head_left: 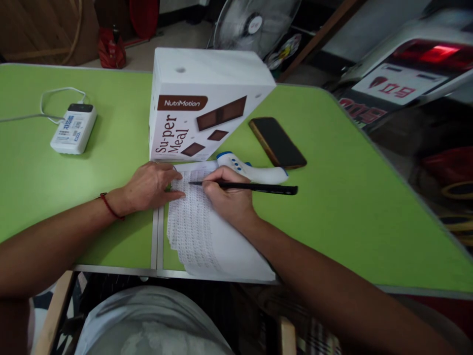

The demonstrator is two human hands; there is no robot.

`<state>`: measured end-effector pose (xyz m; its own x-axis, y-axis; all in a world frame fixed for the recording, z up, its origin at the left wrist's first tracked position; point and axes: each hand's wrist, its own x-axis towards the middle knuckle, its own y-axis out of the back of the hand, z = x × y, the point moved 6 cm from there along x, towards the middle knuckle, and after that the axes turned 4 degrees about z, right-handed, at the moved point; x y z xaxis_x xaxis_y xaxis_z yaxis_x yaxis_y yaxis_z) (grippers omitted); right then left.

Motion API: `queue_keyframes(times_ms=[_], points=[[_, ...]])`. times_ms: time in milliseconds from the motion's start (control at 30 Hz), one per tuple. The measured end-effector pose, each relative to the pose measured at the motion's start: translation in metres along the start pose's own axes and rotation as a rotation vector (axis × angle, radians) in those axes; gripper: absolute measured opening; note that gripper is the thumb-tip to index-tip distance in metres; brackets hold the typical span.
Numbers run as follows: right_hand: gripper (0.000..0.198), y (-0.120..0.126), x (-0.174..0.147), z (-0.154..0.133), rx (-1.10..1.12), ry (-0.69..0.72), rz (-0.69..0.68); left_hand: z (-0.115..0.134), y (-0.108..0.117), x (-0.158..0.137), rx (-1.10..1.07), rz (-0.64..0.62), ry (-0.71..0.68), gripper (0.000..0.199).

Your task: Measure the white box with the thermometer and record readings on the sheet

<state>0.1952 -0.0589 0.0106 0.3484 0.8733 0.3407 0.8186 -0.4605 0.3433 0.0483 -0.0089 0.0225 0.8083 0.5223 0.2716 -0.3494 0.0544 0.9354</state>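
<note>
R fingers (223,173) wrapped round pen (258,187); paper (199,222), reaching table's (351,207) near edge, is touched by L fingers (170,175), parted. Prob. light, limp, easily creased; best pinned flat by L margin.

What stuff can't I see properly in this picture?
All in the head view:
Writing on the paper: too small to read.
Part of the paper: hidden under the right hand.
Inside of the white box: hidden by its sides.
Far end of the gray cable: cut off by the left edge.
Top of the fan: cut off by the top edge.
</note>
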Motion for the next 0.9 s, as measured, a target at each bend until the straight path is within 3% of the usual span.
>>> queue_keyframes(times_ms=[433, 900], points=[[0.005, -0.0079, -0.0002, -0.0045, 0.029, 0.046, -0.103, -0.0016, -0.0022, -0.0003, -0.008, 0.007, 0.018, 0.032], [0.006, -0.0063, -0.0001, -0.0061, 0.018, 0.063, -0.099, -0.0014, -0.0017, -0.0002, -0.004, 0.007, 0.012, 0.032]])
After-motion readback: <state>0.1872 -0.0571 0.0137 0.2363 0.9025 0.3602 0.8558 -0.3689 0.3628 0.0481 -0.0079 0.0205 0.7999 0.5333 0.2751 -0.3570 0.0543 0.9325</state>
